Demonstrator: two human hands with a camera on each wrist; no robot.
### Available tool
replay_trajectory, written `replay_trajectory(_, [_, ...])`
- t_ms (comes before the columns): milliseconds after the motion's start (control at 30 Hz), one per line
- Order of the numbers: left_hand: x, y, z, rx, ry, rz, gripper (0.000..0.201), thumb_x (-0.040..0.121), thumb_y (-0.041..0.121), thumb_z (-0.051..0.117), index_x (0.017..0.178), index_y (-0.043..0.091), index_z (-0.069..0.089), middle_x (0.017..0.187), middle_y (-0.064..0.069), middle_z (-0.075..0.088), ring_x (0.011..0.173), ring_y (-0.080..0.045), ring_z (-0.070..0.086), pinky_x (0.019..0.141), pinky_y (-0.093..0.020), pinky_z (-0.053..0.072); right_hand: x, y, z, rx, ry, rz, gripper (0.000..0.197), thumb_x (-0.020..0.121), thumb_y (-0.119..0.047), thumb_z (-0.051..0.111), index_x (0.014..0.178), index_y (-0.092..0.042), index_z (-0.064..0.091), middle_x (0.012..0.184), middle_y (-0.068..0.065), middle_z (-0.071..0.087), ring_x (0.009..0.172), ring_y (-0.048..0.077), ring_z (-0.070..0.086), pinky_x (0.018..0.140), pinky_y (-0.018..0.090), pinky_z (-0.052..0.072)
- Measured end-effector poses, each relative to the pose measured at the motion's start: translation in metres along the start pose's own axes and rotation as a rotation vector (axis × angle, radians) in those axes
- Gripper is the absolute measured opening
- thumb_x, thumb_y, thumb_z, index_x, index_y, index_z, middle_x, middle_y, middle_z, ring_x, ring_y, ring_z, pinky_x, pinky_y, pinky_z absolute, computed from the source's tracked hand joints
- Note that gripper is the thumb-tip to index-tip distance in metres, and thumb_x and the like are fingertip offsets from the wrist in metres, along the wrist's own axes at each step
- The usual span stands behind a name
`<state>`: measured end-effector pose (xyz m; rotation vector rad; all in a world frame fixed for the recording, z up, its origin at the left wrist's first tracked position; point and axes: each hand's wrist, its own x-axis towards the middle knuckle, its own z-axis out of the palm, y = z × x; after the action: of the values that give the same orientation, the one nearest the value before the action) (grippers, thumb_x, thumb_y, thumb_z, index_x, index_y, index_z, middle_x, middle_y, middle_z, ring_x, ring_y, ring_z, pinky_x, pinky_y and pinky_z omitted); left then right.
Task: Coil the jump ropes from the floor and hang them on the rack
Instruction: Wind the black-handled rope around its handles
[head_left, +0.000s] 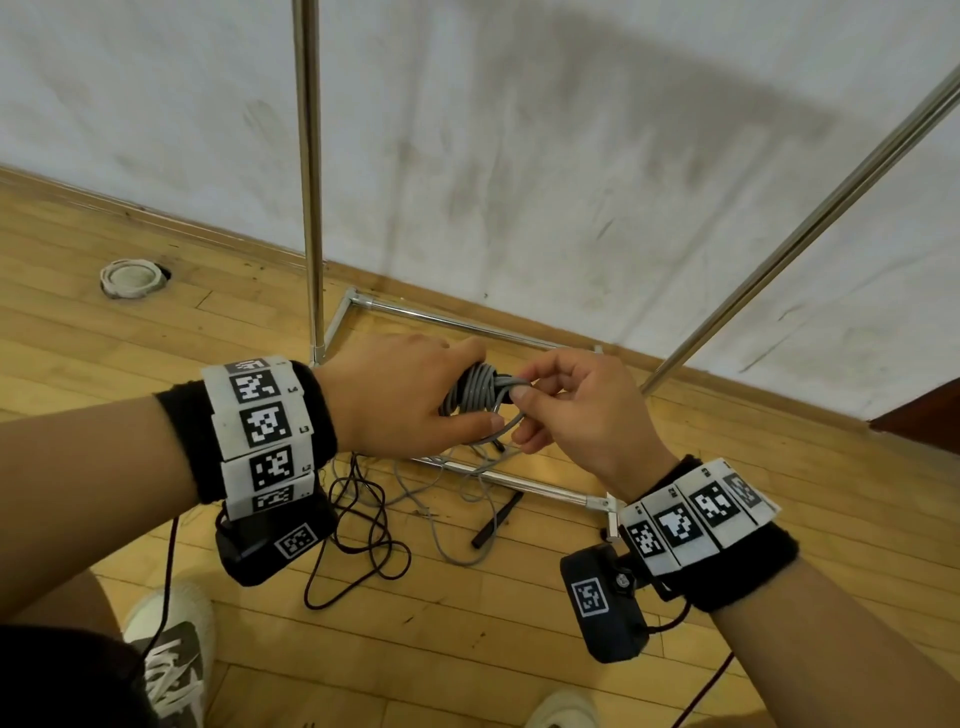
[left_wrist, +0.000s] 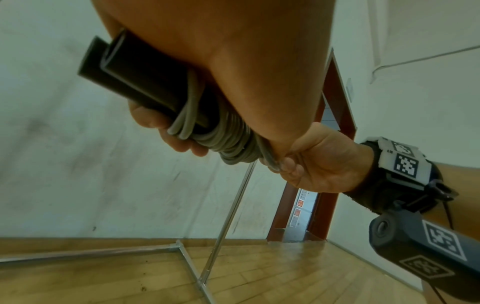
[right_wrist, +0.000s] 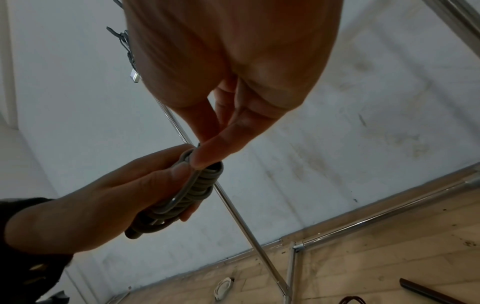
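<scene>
Left hand (head_left: 400, 400) grips the grey rope (head_left: 475, 395) coil; right hand (head_left: 576, 410) pinches its springy tail, best held at the wraps.

On the white marker band (head_left: 260, 415) round the left wrist, small codes stand beside the black-and-white squares: "L4" by the upper one, "L3" below it, and what looks like "L2" under that. The band (head_left: 691, 512) on the right wrist carries similar small codes, too blurred to be sure of. Far off past the doorway, red-and-white signs (left_wrist: 300, 203) hang on a wall, their wording illegible.
</scene>
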<state>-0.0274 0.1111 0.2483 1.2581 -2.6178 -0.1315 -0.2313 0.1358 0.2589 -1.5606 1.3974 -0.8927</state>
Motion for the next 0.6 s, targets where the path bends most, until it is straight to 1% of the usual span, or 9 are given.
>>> replay_trajectory(33, [0.000, 0.000, 0.001, -0.035, -0.008, -0.014, 0.064, 0.077, 0.085, 0.023, 0.101, 0.030, 0.044, 0.074, 0.010, 0.055, 0.062, -0.009, 0.054, 0.058, -0.034, 0.051, 0.000, -0.001, 0.001, -0.003, 0.002, -0.002, 0.005, 0.089, -0.001, 0.068, 0.089, -0.007, 0.067, 0.056, 0.007, 0.067, 0.052, 0.028, 0.068, 0.052, 0.042, 0.059])
replay_trajectory(167, [0.000, -0.001, 0.005, -0.178, -0.027, -0.065, 0.061, 0.071, 0.091, 0.031, 0.092, 0.035, 0.045, 0.069, 0.010, 0.059, 0.059, -0.006, 0.057, 0.054, -0.033, 0.051, 0.001, -0.003, 0.005, 0.046, 0.009, 0.021, 0.004, 0.087, -0.003, 0.070, 0.085, -0.004, 0.066, 0.054, 0.012, 0.067, 0.045, 0.024, 0.065, 0.042, 0.028, 0.052])
replay_trajectory(267, [-0.002, -0.002, 0.008, -0.212, -0.044, -0.075, 0.062, 0.073, 0.091, 0.027, 0.093, 0.035, 0.046, 0.070, 0.009, 0.061, 0.060, -0.007, 0.059, 0.056, -0.036, 0.054, 0.002, -0.002, 0.006, 0.080, -0.010, 0.050, 0.005, 0.086, -0.001, 0.070, 0.086, 0.000, 0.065, 0.054, 0.013, 0.065, 0.042, 0.022, 0.063, 0.039, 0.024, 0.048])
replay_trajectory(333, [-0.003, -0.003, 0.010, -0.242, -0.040, -0.078, 0.061, 0.078, 0.088, 0.023, 0.092, 0.034, 0.047, 0.070, 0.008, 0.062, 0.060, -0.007, 0.060, 0.057, -0.038, 0.054, 0.002, 0.000, 0.007, 0.073, -0.023, 0.049, 0.003, 0.085, 0.000, 0.068, 0.085, -0.002, 0.065, 0.054, 0.011, 0.065, 0.042, 0.021, 0.063, 0.038, 0.023, 0.046])
replay_trajectory(400, [-0.003, -0.003, 0.010, -0.266, -0.033, -0.086, 0.058, 0.079, 0.085, 0.022, 0.091, 0.034, 0.047, 0.069, 0.009, 0.062, 0.059, -0.006, 0.059, 0.055, -0.035, 0.051, 0.003, 0.001, 0.008, 0.062, -0.024, 0.036, 0.004, 0.084, -0.001, 0.067, 0.084, -0.005, 0.066, 0.054, 0.008, 0.064, 0.042, 0.019, 0.062, 0.038, 0.022, 0.044])
replay_trajectory(500, [-0.002, -0.004, 0.007, -0.318, -0.042, -0.121, 0.058, 0.078, 0.086, 0.023, 0.089, 0.035, 0.049, 0.069, 0.009, 0.063, 0.058, -0.002, 0.058, 0.052, -0.026, 0.043, 0.002, 0.002, 0.005, 0.116, -0.074, -0.004, 0.003, 0.087, -0.003, 0.069, 0.088, -0.006, 0.067, 0.058, 0.007, 0.065, 0.046, 0.020, 0.063, 0.041, 0.025, 0.048])
replay_trajectory(533, [-0.002, -0.005, 0.006, -0.333, -0.042, -0.128, 0.056, 0.080, 0.084, 0.026, 0.089, 0.035, 0.049, 0.069, 0.009, 0.062, 0.058, -0.002, 0.057, 0.053, -0.025, 0.041, 0.001, 0.002, 0.002, 0.164, -0.115, -0.016, 0.004, 0.088, -0.002, 0.068, 0.091, -0.005, 0.067, 0.061, 0.007, 0.065, 0.049, 0.021, 0.065, 0.044, 0.026, 0.051])
replay_trajectory(600, [-0.001, -0.007, 0.003, -0.366, -0.037, -0.141, 0.047, 0.086, 0.078, 0.034, 0.089, 0.034, 0.051, 0.068, 0.010, 0.061, 0.057, -0.001, 0.056, 0.053, -0.024, 0.038, -0.001, 0.003, -0.006, 0.266, -0.215, -0.035, 0.013, 0.089, 0.002, 0.065, 0.100, -0.005, 0.067, 0.070, 0.009, 0.066, 0.059, 0.023, 0.069, 0.053, 0.030, 0.057])
